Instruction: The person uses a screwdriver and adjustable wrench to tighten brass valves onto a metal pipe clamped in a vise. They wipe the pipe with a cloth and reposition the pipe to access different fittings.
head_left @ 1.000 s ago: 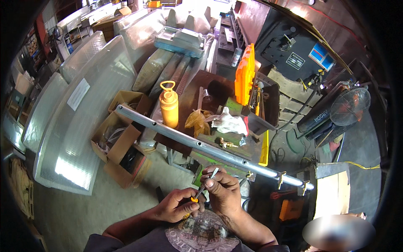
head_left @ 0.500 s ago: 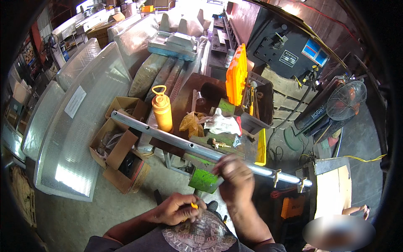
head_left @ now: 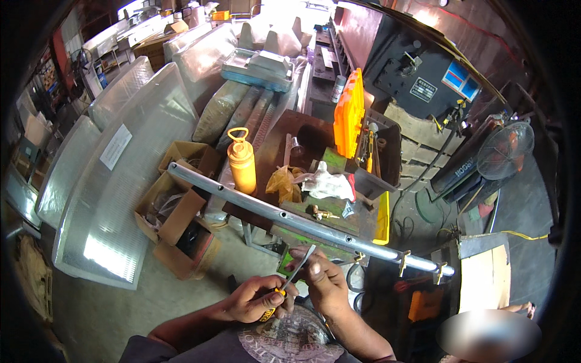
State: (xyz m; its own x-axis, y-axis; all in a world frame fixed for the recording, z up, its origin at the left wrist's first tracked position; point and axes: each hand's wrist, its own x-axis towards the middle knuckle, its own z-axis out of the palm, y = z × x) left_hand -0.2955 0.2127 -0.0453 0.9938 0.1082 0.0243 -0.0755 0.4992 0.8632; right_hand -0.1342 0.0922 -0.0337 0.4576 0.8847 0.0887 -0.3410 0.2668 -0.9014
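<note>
While left fingers [head_left: 264, 282] hold the screwdriver [head_left: 281, 291], right fingers [head_left: 317, 271] flank its shaft [head_left: 299, 266].

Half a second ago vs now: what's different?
The bare right hand came back from beside the long silver metal tube, toward the body, to the blade end of the yellow-handled steel screwdriver; contact unclear. Unchanged: left hand gripping the screwdriver, tube lying across, orange bottle upright.
</note>
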